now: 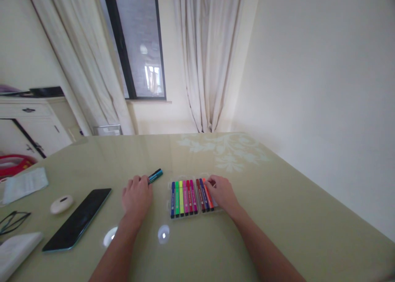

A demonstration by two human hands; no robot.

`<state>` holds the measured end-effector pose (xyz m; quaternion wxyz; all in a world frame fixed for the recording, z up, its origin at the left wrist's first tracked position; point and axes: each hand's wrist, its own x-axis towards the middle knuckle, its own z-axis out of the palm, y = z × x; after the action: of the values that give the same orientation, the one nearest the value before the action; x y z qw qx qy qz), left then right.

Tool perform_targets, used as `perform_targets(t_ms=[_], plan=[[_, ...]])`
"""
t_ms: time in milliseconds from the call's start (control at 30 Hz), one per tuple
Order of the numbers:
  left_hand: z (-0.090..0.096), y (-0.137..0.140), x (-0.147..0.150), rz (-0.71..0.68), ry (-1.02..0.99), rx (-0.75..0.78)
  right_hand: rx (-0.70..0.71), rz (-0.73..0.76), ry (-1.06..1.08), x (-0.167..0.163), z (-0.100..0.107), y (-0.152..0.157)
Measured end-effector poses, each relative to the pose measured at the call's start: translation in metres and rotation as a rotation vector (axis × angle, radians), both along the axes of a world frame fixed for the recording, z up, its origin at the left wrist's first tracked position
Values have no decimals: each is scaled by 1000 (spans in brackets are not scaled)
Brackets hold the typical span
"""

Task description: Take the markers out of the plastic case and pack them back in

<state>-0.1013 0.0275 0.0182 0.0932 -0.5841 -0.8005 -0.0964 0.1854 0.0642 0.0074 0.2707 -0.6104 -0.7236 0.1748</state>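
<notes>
On the table (293, 210), the left hand (138, 194) curls round teal-and-black markers (155, 176), hiding their near ends. The right hand (223, 193), fingers bent, touches an orange marker (208, 195) in the clear case (199, 210) and covers the case's right part; whether it pinches, I cannot tell. Leftward lie a phone (78, 220), a white round object (61, 206) and cut-off glasses (15, 222).

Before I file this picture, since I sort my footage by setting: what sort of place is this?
Probably a room in a home, perhaps a dining or living room. Long pale curtains, a white cabinet with dark handles, and a large table with a floral pattern suggest it.
</notes>
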Motion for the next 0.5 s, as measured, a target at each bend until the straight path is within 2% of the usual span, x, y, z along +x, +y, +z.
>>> perform_targets(t_ms=[233,333,400,500], plan=[[-7,4,-5,-32,-74,-66,24,1,22,0,1,-1],[-6,7,2,-107,-132,0,39,6,52,-2,6,-5],[-5,7,17,-223,-289,100,59,47,136,-5,10,-7],[-2,1,51,-457,-707,153,45,154,373,-11,14,-11]])
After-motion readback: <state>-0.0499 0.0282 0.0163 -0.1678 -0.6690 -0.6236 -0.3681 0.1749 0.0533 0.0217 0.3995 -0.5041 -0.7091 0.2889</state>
